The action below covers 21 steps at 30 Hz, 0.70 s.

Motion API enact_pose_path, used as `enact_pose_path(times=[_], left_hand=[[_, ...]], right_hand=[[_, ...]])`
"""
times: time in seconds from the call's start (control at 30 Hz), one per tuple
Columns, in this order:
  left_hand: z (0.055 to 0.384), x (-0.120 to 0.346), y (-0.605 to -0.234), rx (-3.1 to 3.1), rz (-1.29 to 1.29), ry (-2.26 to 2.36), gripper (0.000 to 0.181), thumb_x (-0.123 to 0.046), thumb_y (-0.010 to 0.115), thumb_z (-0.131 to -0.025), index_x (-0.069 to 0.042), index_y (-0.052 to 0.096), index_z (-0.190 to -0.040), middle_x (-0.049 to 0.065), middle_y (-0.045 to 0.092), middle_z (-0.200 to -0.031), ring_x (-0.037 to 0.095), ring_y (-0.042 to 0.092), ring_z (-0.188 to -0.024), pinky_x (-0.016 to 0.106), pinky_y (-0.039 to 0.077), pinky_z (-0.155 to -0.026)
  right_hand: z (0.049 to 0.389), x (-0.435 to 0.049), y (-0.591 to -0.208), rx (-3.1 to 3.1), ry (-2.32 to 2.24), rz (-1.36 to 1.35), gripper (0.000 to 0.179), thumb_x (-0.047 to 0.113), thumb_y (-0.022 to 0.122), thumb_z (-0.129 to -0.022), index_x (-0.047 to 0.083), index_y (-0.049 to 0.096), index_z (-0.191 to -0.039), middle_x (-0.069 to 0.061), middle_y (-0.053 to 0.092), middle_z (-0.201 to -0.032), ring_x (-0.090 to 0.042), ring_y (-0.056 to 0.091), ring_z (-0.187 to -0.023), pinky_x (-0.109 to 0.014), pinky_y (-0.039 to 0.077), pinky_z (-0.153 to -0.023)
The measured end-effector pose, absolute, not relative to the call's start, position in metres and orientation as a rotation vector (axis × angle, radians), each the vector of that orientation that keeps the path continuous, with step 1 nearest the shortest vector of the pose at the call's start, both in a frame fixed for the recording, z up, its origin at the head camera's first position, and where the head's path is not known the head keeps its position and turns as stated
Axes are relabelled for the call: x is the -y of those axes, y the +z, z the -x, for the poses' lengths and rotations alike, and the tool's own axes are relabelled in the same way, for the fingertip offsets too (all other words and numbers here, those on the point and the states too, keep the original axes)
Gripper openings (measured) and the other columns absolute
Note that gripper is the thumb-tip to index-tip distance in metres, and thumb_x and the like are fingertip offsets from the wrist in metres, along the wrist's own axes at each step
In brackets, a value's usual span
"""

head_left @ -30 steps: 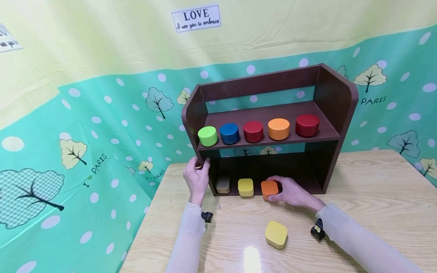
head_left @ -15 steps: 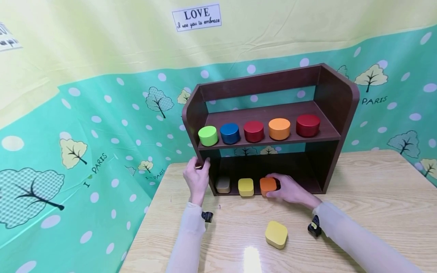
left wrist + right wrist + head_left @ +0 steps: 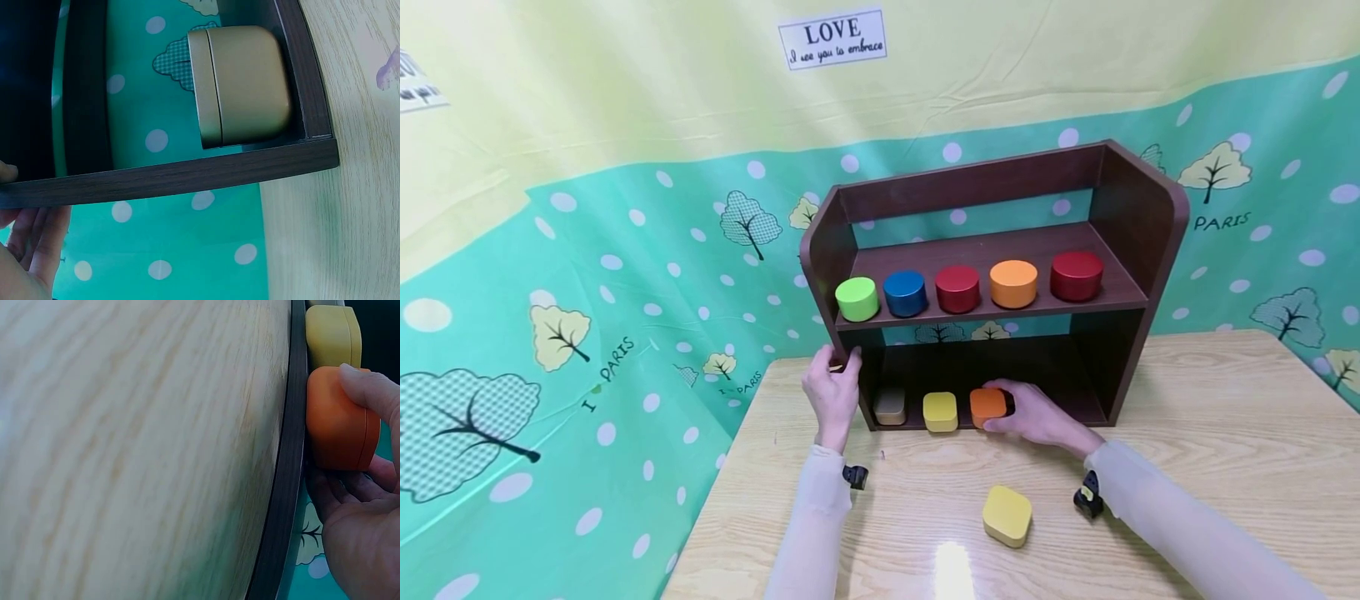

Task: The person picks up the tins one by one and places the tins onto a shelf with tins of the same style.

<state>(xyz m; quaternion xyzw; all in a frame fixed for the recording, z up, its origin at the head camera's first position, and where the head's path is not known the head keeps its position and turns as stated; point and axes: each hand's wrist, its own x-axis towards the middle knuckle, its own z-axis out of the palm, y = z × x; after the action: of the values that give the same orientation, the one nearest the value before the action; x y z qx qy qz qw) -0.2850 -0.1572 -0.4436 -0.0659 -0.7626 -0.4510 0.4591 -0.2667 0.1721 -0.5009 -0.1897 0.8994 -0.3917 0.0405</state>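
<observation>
On the lower board of a dark brown shelf [image 3: 973, 200], my right hand [image 3: 1037, 414] holds an orange square tin [image 3: 987, 407] between thumb and fingers. In the right wrist view the thumb lies on the orange tin [image 3: 340, 422] and the fingers curl behind it. A yellow square tin [image 3: 940, 412] stands just left of it, and a beige-gold tin [image 3: 247, 84] sits in the left corner. My left hand [image 3: 831, 392] grips the shelf's left side panel, thumb on the inner face and fingers outside. A second yellow tin [image 3: 1007, 516] lies on the table in front.
Several round tins line the upper board, among them a green tin [image 3: 857, 299], a blue tin [image 3: 905, 294] and an orange round tin [image 3: 1013, 284]. The wooden table [image 3: 1240, 433] extends around the shelf. A patterned curtain [image 3: 625, 275] hangs behind and to the left.
My right hand has shifted slightly left and back with the orange tin, which now sits closer to the yellow one on the board. The left hand has stayed put.
</observation>
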Motion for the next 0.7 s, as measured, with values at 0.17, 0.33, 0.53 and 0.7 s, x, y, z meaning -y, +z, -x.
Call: enact_pose_path(times=[0.17, 0.33, 0.53, 0.7], left_hand=[[0.285, 0.157, -0.444, 1.874, 0.163, -1.117, 0.018, -0.009, 0.081, -0.092, 0.0, 0.07, -0.082, 0.018, 0.074, -0.077, 0.035, 0.073, -0.071, 0.037, 0.056, -0.066], [0.285, 0.156, -0.446, 1.881, 0.16, -1.112, 0.018, -0.01, 0.081, -0.093, 0.0, 0.071, -0.082, 0.018, 0.075, -0.078, 0.036, 0.073, -0.072, 0.038, 0.056, -0.067], [0.285, 0.157, -0.446, 1.886, 0.16, -1.115, 0.019, -0.011, 0.08, -0.093, 0.0, 0.07, -0.082, 0.018, 0.075, -0.078, 0.036, 0.073, -0.073, 0.041, 0.056, -0.067], [0.286, 0.158, -0.446, 1.887, 0.162, -1.119, 0.02, -0.01, 0.08, -0.094, 0.001, 0.069, -0.081, 0.018, 0.074, -0.077, 0.037, 0.072, -0.073, 0.041, 0.055, -0.067]], right_hand=[[0.267, -0.172, -0.501, -2.752, -1.202, 0.571, 0.07, 0.024, 0.088, -0.092, -0.004, 0.058, -0.148, -0.027, 0.068, -0.143, -0.033, 0.066, -0.118, -0.063, 0.053, -0.113], [0.261, -0.173, -0.502, -2.782, -1.197, 0.559, 0.083, 0.027, 0.089, -0.091, -0.005, 0.049, -0.157, -0.03, 0.059, -0.156, -0.047, 0.061, -0.137, -0.067, 0.047, -0.118], [0.25, -0.179, -0.501, -2.818, -1.281, 0.575, 0.091, 0.026, 0.092, -0.088, -0.006, 0.045, -0.159, -0.029, 0.058, -0.158, -0.051, 0.059, -0.142, -0.067, 0.048, -0.117], [0.243, -0.184, -0.497, -2.848, -1.287, 0.588, 0.085, 0.023, 0.091, -0.089, -0.005, 0.049, -0.157, -0.028, 0.059, -0.156, -0.051, 0.061, -0.141, -0.066, 0.049, -0.116]])
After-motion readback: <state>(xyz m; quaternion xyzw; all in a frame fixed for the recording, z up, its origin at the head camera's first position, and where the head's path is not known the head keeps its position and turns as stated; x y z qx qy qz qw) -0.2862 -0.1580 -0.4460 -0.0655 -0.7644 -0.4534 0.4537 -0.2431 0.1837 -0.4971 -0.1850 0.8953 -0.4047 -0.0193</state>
